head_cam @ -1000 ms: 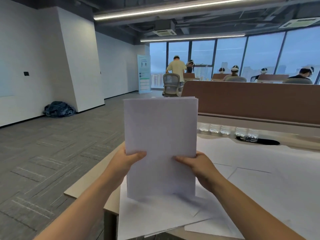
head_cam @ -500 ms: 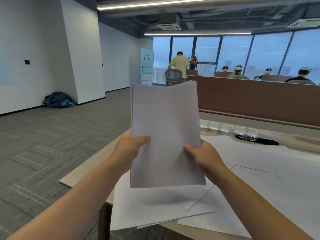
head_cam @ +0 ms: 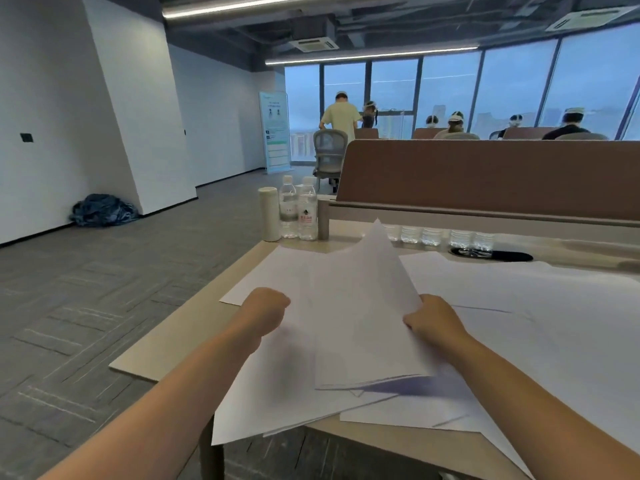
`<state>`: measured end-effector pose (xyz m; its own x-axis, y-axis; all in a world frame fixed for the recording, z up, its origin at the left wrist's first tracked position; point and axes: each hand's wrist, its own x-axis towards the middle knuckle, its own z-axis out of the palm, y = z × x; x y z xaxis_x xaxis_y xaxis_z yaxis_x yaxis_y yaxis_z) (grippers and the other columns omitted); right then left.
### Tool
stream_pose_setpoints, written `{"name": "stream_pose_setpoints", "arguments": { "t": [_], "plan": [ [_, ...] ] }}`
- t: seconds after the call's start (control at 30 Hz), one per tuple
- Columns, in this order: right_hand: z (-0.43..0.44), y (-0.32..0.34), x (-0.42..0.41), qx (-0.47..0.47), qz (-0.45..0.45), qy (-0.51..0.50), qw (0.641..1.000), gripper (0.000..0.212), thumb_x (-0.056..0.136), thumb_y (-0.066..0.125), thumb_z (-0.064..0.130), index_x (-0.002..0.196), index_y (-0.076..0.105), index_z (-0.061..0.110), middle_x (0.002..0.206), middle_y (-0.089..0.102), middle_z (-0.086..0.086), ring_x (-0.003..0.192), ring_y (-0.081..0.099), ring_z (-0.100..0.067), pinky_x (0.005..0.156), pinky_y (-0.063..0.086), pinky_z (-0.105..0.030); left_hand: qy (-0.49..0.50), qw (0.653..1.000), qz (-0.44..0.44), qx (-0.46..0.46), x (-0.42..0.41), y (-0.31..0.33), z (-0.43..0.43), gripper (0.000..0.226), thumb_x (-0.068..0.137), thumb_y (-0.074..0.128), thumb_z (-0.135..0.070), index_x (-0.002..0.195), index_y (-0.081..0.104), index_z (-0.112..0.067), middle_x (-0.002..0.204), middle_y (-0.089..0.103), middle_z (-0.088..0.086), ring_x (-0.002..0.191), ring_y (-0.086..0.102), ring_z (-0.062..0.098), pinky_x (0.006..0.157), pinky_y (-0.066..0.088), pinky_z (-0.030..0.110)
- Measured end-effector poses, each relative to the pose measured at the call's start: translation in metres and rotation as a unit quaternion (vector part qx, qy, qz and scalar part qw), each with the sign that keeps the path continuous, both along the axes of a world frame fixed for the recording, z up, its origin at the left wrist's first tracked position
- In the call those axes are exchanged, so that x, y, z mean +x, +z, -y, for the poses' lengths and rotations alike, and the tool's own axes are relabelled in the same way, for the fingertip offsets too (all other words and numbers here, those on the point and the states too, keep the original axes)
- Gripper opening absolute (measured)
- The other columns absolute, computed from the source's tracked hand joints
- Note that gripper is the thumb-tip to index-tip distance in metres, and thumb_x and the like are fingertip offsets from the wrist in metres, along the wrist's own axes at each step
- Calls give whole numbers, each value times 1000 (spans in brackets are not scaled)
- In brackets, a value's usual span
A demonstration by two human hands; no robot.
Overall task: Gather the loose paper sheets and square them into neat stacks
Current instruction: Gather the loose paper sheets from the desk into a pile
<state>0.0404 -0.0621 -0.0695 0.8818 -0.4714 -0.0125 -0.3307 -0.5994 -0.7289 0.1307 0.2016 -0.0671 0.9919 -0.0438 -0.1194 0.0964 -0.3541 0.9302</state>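
Observation:
A stack of white paper sheets (head_cam: 363, 306) is tilted forward, low over the desk (head_cam: 166, 355), with its top corner pointing away from me. My right hand (head_cam: 433, 323) grips the stack's right edge. My left hand (head_cam: 266, 311) is curled in a fist just left of the stack, and I see no paper in it; it is blurred. Loose white sheets (head_cam: 277, 393) lie under the stack and hang over the desk's near edge. More large sheets (head_cam: 536, 323) cover the desk to the right.
Two water bottles (head_cam: 298, 213), a white cylinder (head_cam: 269, 214) and a grey cylinder (head_cam: 323, 220) stand at the desk's far left corner. A row of small bottles (head_cam: 433, 235) and a black cable slot (head_cam: 491, 255) sit below a brown divider (head_cam: 485, 174). People sit beyond.
The stack has gone from upright in both hands to tilted down toward the desk. My left hand has come off its left edge; my right hand still grips it.

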Motion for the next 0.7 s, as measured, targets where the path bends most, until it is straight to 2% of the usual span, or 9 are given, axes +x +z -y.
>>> {"name": "stream_pose_setpoints", "arguments": {
  "t": [0.07, 0.1, 0.13, 0.2, 0.23, 0.3, 0.47, 0.7],
  "plan": [
    [-2, -8, 6, -4, -6, -6, 1000, 23, 86, 52, 5, 106, 62, 9, 108, 67, -13, 87, 59, -30, 73, 42, -30, -17, 996, 31, 86, 4, -2, 1, 30, 86, 49, 5, 64, 44, -15, 68, 39, 4, 67, 35, 20, 59, 28, 29],
    [-4, -11, 8, -9, -9, -7, 1000, 26, 87, 49, 5, 109, 63, 8, 110, 66, -14, 89, 59, -30, 74, 42, -30, -21, 992, 36, 116, 5, -2, 0, 33, 87, 48, 3, 63, 41, -19, 69, 40, 1, 67, 37, 20, 57, 28, 29],
    [-5, -13, 11, -19, -11, -5, 1000, 28, 87, 48, 5, 110, 62, 7, 111, 66, -13, 92, 59, -31, 75, 42, -30, -25, 988, 41, 146, 8, -2, -1, 29, 89, 49, -1, 69, 48, -22, 77, 47, -1, 74, 44, 21, 60, 34, 27],
    [-7, -16, 15, -42, -15, -2, 999, 26, 88, 46, 6, 108, 62, 9, 111, 65, -12, 92, 58, -30, 74, 41, -30, -55, 977, 43, 204, 12, -7, -2, 18, 92, 56, -11, 105, 63, -19, 109, 55, -2, 100, 57, 25, 77, 42, 25],
    [-7, -16, 16, -51, -14, -4, 999, 25, 88, 45, 6, 107, 61, 10, 111, 65, -11, 93, 58, -30, 74, 41, -30, -83, 966, 38, 240, 17, -12, -3, 29, 91, 60, -16, 120, 62, -14, 121, 56, -3, 111, 58, 24, 83, 45, 24],
    [-7, -17, 20, -66, -10, -5, 998, 22, 89, 45, 7, 104, 60, 11, 109, 65, -10, 92, 59, -30, 73, 41, -30, -114, 947, 47, 297, 20, -17, -2, 43, 91, 64, -23, 132, 56, -12, 135, 54, 0, 121, 56, 23, 94, 48, 28],
    [-9, -23, 29, -104, -17, 7, 994, 15, 87, 44, 5, 95, 56, 10, 105, 64, -11, 84, 53, -28, 71, 39, -30, -86, 948, 76, 296, 30, -18, 3, 40, 93, 60, -20, 132, 57, -12, 140, 49, 7, 121, 55, 27, 90, 46, 30],
    [-13, -26, 39, -121, -23, 0, 992, 18, 88, 45, 7, 100, 58, 11, 99, 60, -6, 85, 54, -28, 70, 40, -30, -63, 956, 76, 278, 44, -24, -1, 39, 91, 58, -16, 130, 60, -9, 135, 54, 8, 117, 58, 29, 93, 49, 35]
  ]
}}
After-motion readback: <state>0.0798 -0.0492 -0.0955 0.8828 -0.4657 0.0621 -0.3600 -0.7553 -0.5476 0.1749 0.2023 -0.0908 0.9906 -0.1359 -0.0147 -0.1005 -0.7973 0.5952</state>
